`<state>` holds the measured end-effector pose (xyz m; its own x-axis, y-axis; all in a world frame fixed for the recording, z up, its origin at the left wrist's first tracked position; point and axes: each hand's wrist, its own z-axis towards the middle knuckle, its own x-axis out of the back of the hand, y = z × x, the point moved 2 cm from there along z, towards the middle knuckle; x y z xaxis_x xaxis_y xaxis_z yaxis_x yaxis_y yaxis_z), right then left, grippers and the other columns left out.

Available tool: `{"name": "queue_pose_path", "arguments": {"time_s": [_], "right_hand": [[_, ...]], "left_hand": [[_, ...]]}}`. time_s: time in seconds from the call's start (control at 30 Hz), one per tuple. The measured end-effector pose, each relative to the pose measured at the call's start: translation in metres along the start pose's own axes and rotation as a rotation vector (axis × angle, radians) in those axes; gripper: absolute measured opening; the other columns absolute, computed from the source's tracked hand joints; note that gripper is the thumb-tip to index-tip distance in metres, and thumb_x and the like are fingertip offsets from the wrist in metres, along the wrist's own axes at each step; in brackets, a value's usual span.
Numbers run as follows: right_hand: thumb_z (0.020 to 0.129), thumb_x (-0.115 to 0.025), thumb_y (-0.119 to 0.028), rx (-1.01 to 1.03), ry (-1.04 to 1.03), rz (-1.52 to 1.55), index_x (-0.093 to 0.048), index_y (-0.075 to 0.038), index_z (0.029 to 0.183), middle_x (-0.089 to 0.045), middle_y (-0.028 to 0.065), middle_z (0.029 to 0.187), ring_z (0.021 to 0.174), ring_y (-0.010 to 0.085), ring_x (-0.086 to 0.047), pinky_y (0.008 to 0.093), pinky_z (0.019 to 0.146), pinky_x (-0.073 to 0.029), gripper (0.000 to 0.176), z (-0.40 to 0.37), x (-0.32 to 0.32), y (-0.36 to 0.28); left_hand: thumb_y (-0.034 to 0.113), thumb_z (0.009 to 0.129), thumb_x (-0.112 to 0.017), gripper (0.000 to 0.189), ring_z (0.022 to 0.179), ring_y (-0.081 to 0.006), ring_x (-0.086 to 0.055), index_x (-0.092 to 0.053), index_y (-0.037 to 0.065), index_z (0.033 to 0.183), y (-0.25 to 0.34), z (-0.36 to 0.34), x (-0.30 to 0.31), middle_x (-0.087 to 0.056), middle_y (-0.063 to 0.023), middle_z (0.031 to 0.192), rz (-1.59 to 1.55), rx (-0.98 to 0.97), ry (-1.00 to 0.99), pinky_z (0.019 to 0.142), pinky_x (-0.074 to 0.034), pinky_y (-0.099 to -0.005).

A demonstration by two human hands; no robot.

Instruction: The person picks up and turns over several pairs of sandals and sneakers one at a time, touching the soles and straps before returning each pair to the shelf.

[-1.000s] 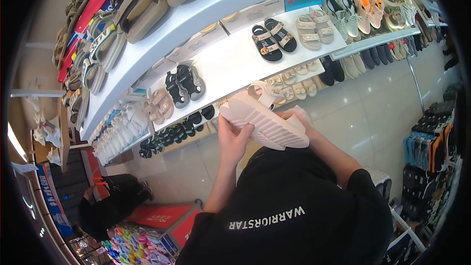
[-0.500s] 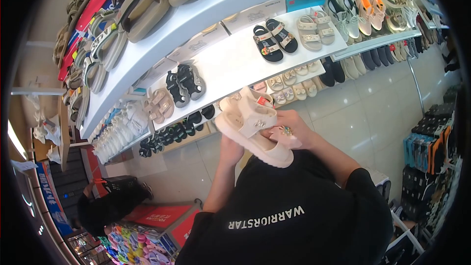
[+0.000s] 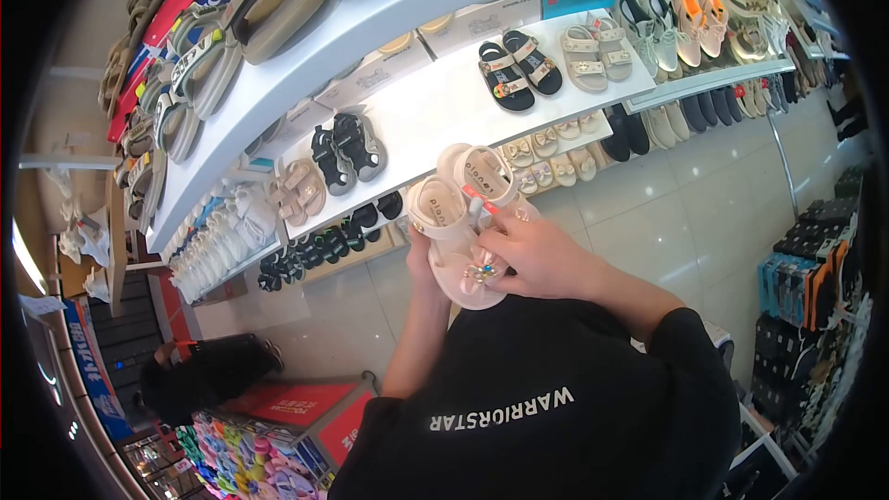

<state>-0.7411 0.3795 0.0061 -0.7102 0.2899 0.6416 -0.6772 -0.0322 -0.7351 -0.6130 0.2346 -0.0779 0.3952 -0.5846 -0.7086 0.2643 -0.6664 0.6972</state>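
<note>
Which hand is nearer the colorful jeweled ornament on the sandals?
Right. The right hand is just beside the ornament; the left hand, farther off, holds the sandals from the other side.

Through the head view I see the left hand [image 3: 422, 264] grip a pair of pale pink sandals [image 3: 452, 233] from one side, while the right hand [image 3: 535, 255] holds them from the other, beside a jewelled ornament [image 3: 483, 270]. Beyond, I see black sandals [image 3: 520, 69] on a white shelf [image 3: 417, 134], above tiled floor [image 3: 639, 208].

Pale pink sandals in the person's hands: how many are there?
2: one sandal at the left hand, the other sandal alongside, partly hidden by the right hand.
</note>
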Motion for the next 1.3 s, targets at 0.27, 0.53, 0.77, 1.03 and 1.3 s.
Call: {"name": "queue_pose_path", "arguments": {"time_s": [0.27, 0.53, 0.77, 1.03, 1.3], "right_hand": [[0.085, -0.072, -0.025, -0.073, -0.145, 0.068, -0.059, -0.005, 0.11, -0.059, 0.0161, 0.101, 0.09, 0.0361, -0.062, 0.0453, 0.078, -0.05, 0.035, 0.006, 0.002, -0.004], [0.088, -0.068, -0.026, -0.065, -0.149, 0.018, -0.059, 0.001, 0.107, -0.061, 0.0195, 0.1, 0.089, 0.0377, -0.064, 0.0463, 0.078, -0.052, 0.035, 0.004, 0.0, 0.003], [0.083, -0.073, -0.025, -0.16, -0.193, -0.005, -0.061, -0.003, 0.113, -0.061, 0.0181, 0.105, 0.095, 0.037, -0.062, 0.0454, 0.083, -0.05, 0.039, 0.004, 0.0, 0.003], [0.083, -0.073, -0.028, -0.134, -0.191, -0.02, -0.062, -0.002, 0.111, -0.062, 0.0185, 0.101, 0.095, 0.0373, -0.062, 0.0456, 0.083, -0.05, 0.039, 0.005, -0.003, 0.007], [0.084, -0.073, -0.033, -0.064, -0.077, 0.098, -0.064, 0.002, 0.098, -0.064, 0.0189, 0.095, 0.083, 0.0368, -0.065, 0.0438, 0.074, -0.052, 0.038, 0.01, -0.011, 0.026]], "left_hand": [[0.061, 0.1, -0.029, 0.071, 0.117, -0.0351, -0.059, -0.039, 0.006, 0.144, -0.023, 0.014, 0.02, -0.054, -0.0196, 0.133, -0.438, 0.098, 0.02, 0.097, -0.051, -0.0492], [0.062, 0.1, -0.027, 0.074, 0.121, -0.0361, -0.056, -0.035, 0.005, 0.146, -0.006, 0.007, 0.015, -0.051, -0.0203, 0.138, -0.243, 0.09, -0.024, 0.1, -0.049, -0.0496], [0.062, 0.1, -0.026, 0.075, 0.126, -0.0357, -0.053, -0.031, 0.006, 0.149, -0.004, 0.009, 0.007, -0.047, -0.0197, 0.143, -0.32, 0.096, -0.164, 0.104, -0.046, -0.0504], [0.059, 0.102, -0.021, 0.071, 0.125, -0.0344, -0.054, -0.034, 0.006, 0.148, -0.006, 0.008, 0.011, -0.049, -0.019, 0.142, -0.342, 0.138, -0.129, 0.103, -0.047, -0.0502], [0.071, 0.095, -0.025, 0.09, 0.129, -0.0369, -0.051, -0.028, -0.001, 0.15, 0.002, 0.005, 0.011, -0.043, -0.0249, 0.145, -0.078, 0.204, 0.059, 0.105, -0.046, -0.05]]}}
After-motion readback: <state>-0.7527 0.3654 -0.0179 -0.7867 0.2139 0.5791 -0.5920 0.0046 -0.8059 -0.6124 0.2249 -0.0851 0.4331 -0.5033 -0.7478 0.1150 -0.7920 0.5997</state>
